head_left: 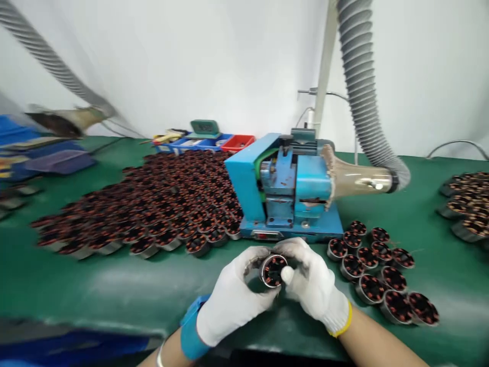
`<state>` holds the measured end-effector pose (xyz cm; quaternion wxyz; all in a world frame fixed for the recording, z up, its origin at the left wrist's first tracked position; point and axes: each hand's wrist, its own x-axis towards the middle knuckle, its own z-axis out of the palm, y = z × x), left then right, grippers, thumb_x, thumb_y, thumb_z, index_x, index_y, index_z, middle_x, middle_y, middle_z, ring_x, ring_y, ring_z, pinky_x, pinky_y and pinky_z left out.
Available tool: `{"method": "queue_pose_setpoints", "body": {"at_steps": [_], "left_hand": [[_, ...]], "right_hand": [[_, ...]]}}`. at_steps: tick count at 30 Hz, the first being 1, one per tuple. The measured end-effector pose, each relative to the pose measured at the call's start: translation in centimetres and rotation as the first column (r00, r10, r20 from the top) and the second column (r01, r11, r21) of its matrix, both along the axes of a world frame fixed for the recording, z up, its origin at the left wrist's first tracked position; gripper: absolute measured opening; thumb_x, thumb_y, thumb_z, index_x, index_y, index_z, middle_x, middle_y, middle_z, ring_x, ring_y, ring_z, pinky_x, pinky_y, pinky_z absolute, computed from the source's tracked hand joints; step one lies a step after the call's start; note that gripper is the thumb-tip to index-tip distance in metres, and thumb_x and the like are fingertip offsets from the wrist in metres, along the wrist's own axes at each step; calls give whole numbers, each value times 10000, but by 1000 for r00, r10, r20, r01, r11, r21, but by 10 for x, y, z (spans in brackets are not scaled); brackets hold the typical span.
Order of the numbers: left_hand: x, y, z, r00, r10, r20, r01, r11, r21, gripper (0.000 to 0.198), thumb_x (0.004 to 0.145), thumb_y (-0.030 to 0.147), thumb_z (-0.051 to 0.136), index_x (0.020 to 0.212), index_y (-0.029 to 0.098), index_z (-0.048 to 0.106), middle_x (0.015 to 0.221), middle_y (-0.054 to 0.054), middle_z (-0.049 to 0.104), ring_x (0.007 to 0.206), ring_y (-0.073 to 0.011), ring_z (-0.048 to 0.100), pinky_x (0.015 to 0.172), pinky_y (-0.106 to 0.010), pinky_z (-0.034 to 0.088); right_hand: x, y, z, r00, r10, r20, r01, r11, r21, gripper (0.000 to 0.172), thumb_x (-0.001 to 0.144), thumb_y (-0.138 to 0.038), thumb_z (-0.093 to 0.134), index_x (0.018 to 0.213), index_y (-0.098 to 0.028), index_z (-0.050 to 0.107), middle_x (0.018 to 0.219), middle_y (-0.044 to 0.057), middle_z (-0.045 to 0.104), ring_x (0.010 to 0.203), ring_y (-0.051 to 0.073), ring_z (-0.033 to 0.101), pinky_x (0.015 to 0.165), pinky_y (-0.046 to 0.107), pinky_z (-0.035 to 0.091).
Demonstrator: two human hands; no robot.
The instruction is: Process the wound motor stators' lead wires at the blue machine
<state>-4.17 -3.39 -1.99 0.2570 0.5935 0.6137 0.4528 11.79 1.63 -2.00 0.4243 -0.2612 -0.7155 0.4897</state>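
Here, in the head view, I see the left hand (pixel 237 295) with fingers curved around a coil-wound part (pixel 274 270) and the right hand (pixel 314 280) with fingers closed on its opposite side, presumably to steady it. The part sits over the table (pixel 153 290), before the blue machine (pixel 314 179), wound face visible, likely for viewing.

Two hands (pixel 237 295), one held stator (pixel 273 271) near the table's (pixel 153 290) front edge; twelve loose stators (pixel 367 258) just right of one machine (pixel 280 191); two hoses (pixel 359 66); one red bin (pixel 239 142).
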Motion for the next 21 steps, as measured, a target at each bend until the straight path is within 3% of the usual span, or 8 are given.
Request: {"method": "queue_pose_setpoints", "body": {"at_steps": [2,7,10,13,15,19,21], "left_hand": [[2,11,3,995,-63,-82,65,998,24,376,585,231,664,955,209,604,911,-36,726,802,-202,700,736,-289,578],[-6,25,13,962,-222,-157,221,975,-26,336,562,217,639,894,220,586,848,-34,699,739,-205,673,671,-301,566],[-13,27,24,903,-388,-182,366,919,-146,294,521,190,591,812,230,578,770,-18,671,668,-188,633,629,-291,544],[-19,29,30,844,-510,-167,474,854,-214,288,489,166,548,768,233,579,749,-16,658,661,-182,613,647,-287,531],[-20,30,29,863,-478,-162,455,876,-164,312,492,162,545,794,228,582,781,-26,660,694,-189,622,678,-291,532],[-13,27,21,919,-334,-209,324,943,-79,318,530,190,588,845,226,575,796,-20,660,692,-184,629,654,-281,534],[-9,25,19,899,-355,-257,337,935,-112,270,559,204,603,827,234,582,772,-5,657,644,-165,615,603,-262,524]], "right_hand": [[10,7,7,1000,-6,-28,6,1000,-3,210,884,-290,535,1008,-179,663,1039,84,631,992,208,614,886,334,499],[24,9,23,949,-84,303,84,996,14,114,876,-189,549,864,-213,659,931,9,641,862,155,614,779,274,472],[31,10,29,900,-88,427,85,996,25,86,874,-211,543,866,-223,627,879,-12,636,791,144,593,694,259,434],[40,18,34,893,-188,409,224,974,-42,150,919,-275,474,892,-215,609,831,-9,636,753,138,581,669,249,423],[45,24,37,884,-209,418,279,954,-113,195,925,-334,471,873,-211,614,770,-13,638,707,135,575,637,240,419],[40,21,35,872,60,485,104,947,-304,201,857,-401,575,832,-217,652,646,-37,625,592,125,554,557,225,391],[32,15,32,879,42,476,112,950,-291,202,850,-383,577,783,-207,647,638,-38,612,599,120,549,554,219,383]]}}
